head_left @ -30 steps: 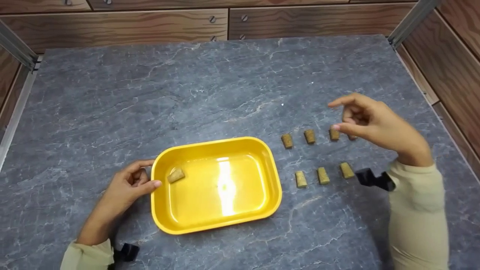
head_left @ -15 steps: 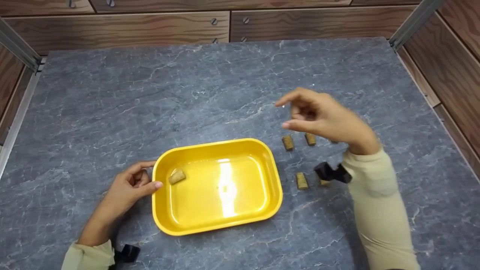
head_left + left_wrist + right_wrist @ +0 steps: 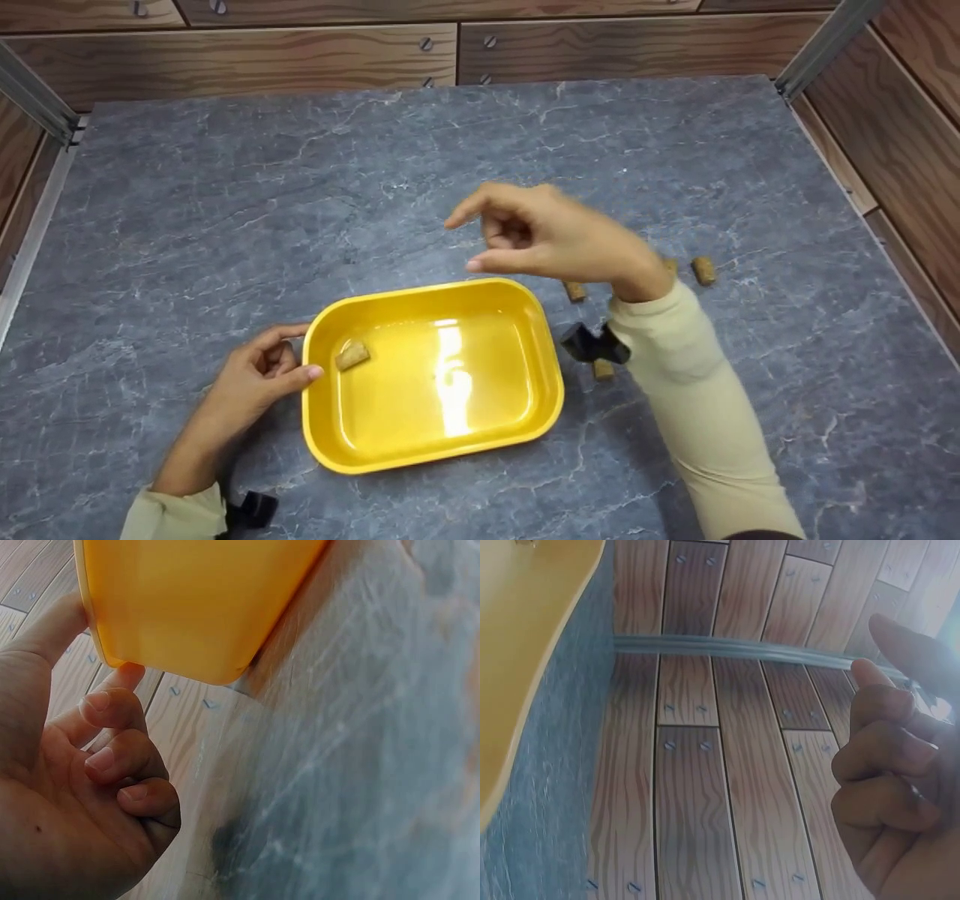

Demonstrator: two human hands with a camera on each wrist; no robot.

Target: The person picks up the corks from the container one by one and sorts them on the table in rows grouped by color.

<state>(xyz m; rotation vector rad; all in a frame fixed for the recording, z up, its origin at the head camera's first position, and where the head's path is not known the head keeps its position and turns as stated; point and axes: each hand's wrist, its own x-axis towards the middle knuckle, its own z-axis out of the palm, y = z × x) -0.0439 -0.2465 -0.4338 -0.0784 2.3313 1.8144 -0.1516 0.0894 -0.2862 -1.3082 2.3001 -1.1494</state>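
Observation:
A yellow plastic tray point(image 3: 431, 454) lies on the table with one cork stopper point(image 3: 352, 355) inside, near its left end. My left hand point(image 3: 251, 375) holds the tray's left edge, thumb on the rim and index finger against the outside. In the left wrist view the other fingers of the left hand point(image 3: 97, 765) are curled below the tray wall point(image 3: 180, 607). Above the tray's far right edge hovers my right hand point(image 3: 547, 236), thumb and index finger spread apart with nothing between them. Its other fingers point(image 3: 881, 754) are curled in the right wrist view.
Several cork stoppers stand or lie right of the tray. One cork point(image 3: 703, 271) shows fully; others point(image 3: 574, 292) point(image 3: 603, 370) are partly hidden by the right arm. Wood-patterned walls point(image 3: 247, 60) border the grey marbled table point(image 3: 337, 187).
My right hand has swept left from above the corks to over the tray's far right edge, empty throughout. The left hand, tray and cork inside stay nearly where they were.

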